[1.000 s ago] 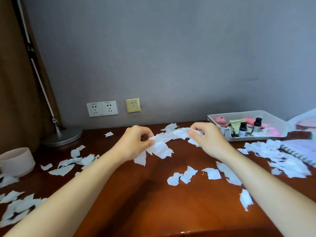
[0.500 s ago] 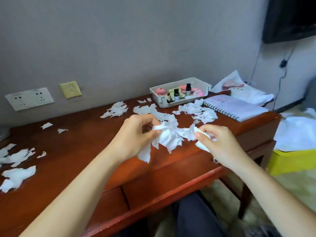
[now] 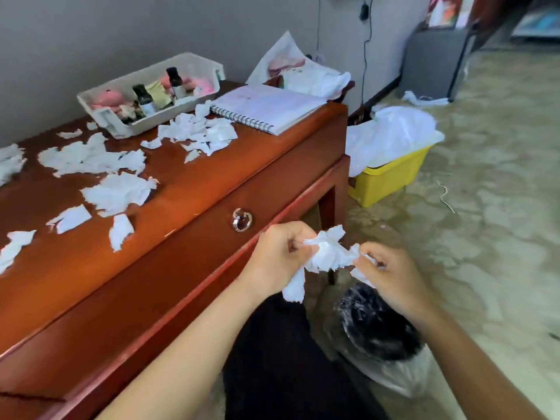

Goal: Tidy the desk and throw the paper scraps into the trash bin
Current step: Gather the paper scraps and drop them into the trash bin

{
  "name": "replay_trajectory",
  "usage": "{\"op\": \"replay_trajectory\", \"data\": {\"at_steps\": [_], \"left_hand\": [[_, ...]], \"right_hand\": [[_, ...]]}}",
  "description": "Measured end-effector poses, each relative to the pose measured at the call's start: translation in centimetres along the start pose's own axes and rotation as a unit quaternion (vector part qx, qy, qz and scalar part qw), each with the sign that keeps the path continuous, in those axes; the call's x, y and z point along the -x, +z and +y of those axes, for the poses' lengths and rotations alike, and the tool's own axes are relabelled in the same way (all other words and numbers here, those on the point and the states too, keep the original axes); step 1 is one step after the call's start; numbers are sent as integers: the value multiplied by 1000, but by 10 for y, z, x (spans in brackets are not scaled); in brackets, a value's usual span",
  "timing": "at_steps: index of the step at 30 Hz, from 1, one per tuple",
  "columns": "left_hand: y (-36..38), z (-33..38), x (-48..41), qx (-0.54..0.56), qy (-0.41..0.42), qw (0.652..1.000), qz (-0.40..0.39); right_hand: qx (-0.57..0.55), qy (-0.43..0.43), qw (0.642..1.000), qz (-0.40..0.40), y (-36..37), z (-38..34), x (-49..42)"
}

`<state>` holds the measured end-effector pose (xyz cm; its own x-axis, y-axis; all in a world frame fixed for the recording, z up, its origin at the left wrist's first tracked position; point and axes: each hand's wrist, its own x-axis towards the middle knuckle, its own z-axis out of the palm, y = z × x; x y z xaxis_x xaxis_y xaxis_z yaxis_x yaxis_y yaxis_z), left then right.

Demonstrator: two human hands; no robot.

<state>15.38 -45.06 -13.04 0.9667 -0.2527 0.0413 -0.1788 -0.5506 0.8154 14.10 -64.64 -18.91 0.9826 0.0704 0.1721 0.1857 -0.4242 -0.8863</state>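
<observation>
Both hands hold one bunch of white paper scraps (image 3: 328,256) off the desk's front edge, in front of the drawer. My left hand (image 3: 278,256) grips its left end, and a strip hangs down below the fist. My right hand (image 3: 391,272) pinches the right end. Directly below the hands stands the trash bin (image 3: 378,331), dark inside and lined with a clear plastic bag. Several torn white scraps (image 3: 118,190) still lie across the red-brown wooden desk (image 3: 188,189), with another heap (image 3: 203,133) by the tray.
A white tray (image 3: 100,112) with small bottles and pink items sits at the desk's back. A spiral notebook (image 3: 266,109) lies at the right end. A yellow box (image 3: 391,177) holding white plastic stands on the floor beyond the desk. My dark-trousered leg (image 3: 272,359) is beside the bin.
Both hands carried the paper bunch from above the desk top to the right and down, past the desk's front edge, to above the trash bin. The view swung right and downward.
</observation>
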Motion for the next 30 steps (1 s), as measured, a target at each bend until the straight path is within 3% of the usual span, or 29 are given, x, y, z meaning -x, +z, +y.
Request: {"op": "replay_trajectory", "data": {"at_steps": [4, 9, 12, 20, 30], "left_hand": [[71, -29, -35, 42, -61, 997, 24], [155, -67, -62, 95, -214, 971, 50], [187, -82, -74, 84, -264, 959, 53], [257, -118, -100, 14, -278, 961, -6], [292, -163, -104, 24, -312, 944, -101]], "right_hand": [[7, 84, 996, 10, -11, 60, 1], [28, 178, 984, 0, -12, 135, 2], [41, 227, 973, 9, -10, 168, 5], [57, 365, 929, 24, 5, 221, 4], [84, 487, 869, -7, 30, 272, 11]]}}
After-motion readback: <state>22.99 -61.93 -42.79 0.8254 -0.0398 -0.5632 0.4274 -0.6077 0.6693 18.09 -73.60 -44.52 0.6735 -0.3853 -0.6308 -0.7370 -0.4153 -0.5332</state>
